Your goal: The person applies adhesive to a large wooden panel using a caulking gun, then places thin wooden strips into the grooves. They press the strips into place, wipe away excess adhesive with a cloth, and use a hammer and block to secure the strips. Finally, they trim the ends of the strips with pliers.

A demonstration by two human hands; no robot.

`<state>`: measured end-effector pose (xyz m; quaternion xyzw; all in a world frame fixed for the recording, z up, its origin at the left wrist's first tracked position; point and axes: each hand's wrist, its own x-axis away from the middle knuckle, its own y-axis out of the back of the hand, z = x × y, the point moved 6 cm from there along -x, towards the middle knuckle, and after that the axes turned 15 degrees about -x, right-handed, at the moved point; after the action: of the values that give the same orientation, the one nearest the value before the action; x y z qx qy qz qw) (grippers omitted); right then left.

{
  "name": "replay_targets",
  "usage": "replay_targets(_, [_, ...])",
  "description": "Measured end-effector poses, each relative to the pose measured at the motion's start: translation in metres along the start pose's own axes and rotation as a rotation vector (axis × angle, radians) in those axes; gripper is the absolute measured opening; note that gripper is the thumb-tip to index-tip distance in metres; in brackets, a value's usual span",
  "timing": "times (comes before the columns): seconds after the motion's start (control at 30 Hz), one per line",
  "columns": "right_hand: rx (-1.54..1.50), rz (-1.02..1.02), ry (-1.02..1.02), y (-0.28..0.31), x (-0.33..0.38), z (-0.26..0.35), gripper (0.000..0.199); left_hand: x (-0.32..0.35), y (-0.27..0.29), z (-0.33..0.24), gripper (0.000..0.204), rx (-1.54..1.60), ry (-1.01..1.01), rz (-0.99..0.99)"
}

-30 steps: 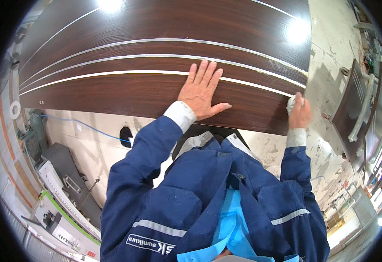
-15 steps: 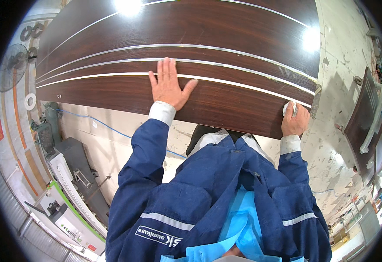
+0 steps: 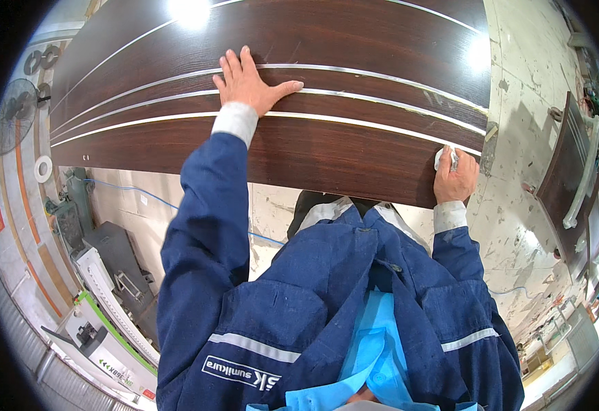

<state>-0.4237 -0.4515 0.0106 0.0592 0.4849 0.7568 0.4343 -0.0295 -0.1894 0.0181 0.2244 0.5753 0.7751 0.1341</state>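
Observation:
A large dark-brown wood-grain panel [image 3: 354,161] with long silver inlaid strips lies in front of me. My left hand [image 3: 248,84] rests on it with fingers spread, across the middle strips and holding nothing. At the panel's near right corner, my right hand [image 3: 456,177] is closed around a crumpled white cloth [image 3: 445,159]. The cloth touches the surface by the end of the nearest strip. Part of the cloth is hidden by my fingers.
Other striped panels [image 3: 568,151] lean at the right. A standing fan [image 3: 17,113] is at the far left. Below it are grey machinery [image 3: 118,253] and a white and green machine [image 3: 111,353]. A blue hose [image 3: 131,188] runs over the floor under the panel.
My left hand has moved farther over the panel and slightly left, its fingers spreading wider. My right hand, with the white cloth, has shifted slightly left at the same corner.

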Motion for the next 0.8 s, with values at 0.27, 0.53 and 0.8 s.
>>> replay_targets(0.27, [-0.023, -0.02, 0.039, -0.001, 0.0, 0.0, 0.022, -0.021, 0.011, -0.012, 0.148, -0.168, -0.13, 0.104])
replay_targets(0.53, [-0.008, -0.017, 0.013, -0.001, -0.002, 0.004, 0.02, -0.021, 0.003, -0.016, 0.137, -0.15, -0.21, 0.051])
replay_targets(0.8, [-0.011, -0.013, 0.021, 0.0, 0.0, 0.001, 0.023, -0.014, -0.002, -0.028, 0.15, 0.002, -0.142, 0.041])
